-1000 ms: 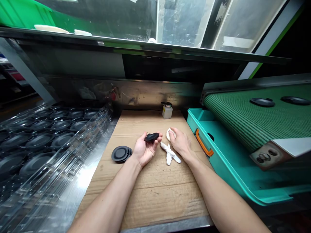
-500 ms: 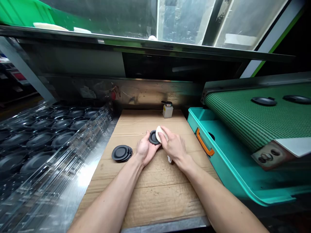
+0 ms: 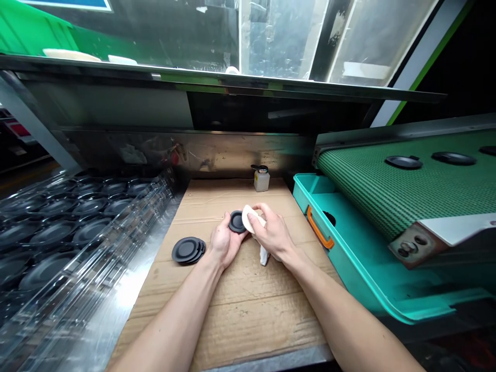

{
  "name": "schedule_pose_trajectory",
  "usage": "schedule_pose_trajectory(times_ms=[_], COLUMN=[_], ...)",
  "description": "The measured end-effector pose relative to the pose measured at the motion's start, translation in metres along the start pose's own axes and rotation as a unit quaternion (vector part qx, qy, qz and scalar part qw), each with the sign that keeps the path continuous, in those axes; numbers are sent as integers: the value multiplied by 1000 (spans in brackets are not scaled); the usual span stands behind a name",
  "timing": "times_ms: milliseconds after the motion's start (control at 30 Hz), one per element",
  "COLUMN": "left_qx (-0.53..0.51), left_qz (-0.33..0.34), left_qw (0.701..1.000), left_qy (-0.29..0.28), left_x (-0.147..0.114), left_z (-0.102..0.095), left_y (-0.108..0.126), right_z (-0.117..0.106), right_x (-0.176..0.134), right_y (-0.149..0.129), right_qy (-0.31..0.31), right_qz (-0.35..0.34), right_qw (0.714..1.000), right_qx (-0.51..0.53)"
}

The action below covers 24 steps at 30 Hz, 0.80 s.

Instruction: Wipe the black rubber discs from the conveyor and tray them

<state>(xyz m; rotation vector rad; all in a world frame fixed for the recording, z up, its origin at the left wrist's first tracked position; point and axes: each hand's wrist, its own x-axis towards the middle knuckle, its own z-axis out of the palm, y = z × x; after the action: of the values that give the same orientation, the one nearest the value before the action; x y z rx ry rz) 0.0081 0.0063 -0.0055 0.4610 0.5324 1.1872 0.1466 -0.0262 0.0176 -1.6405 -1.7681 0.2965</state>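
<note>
My left hand (image 3: 225,242) holds a small round black disc (image 3: 236,221) by its edge, face up, over the cardboard (image 3: 232,310). In my right hand (image 3: 273,231) a white round pad (image 3: 248,218) is pinched; its edge overlaps the right side of the disc. Whether pad and disc touch I cannot tell. A bit of white cloth (image 3: 264,256) hangs below the right hand. Left of my left hand lies a stack of several black discs (image 3: 187,250). Behind the hands stands a small white bottle (image 3: 262,179) with a dark lid.
At left, clear plastic trays (image 3: 116,243) hold many black discs. A teal bin (image 3: 372,274) with an orange handle (image 3: 320,229) stands at right, partly under a green conveyor belt (image 3: 418,186) carrying black discs (image 3: 403,162). A metal ledge (image 3: 217,80) crosses above the back.
The whole view has shifted a little, so everything sits slightly further left. The pad has tilted away slightly, and more of the white cloth shows. Another disc has come into view on the belt.
</note>
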Motion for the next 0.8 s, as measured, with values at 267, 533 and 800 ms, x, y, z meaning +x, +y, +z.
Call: schedule_pose_trajectory(times_ms=[267, 533, 800], left_qx=[34, 57, 73], left_qz=[-6, 12, 9], left_qw=[999, 998, 997], left_qy=[-14, -20, 5], left_x=[-6, -5, -6], left_z=[4, 5, 5], left_y=[-3, -5, -6], right_z=[-5, -10, -4], right_x=[0, -1, 1], right_y=[-2, 0, -4], right_qy=[-83, -68, -17], right_qz=[-28, -58, 3], right_qw=[996, 996, 995], right_qx=[18, -26, -101])
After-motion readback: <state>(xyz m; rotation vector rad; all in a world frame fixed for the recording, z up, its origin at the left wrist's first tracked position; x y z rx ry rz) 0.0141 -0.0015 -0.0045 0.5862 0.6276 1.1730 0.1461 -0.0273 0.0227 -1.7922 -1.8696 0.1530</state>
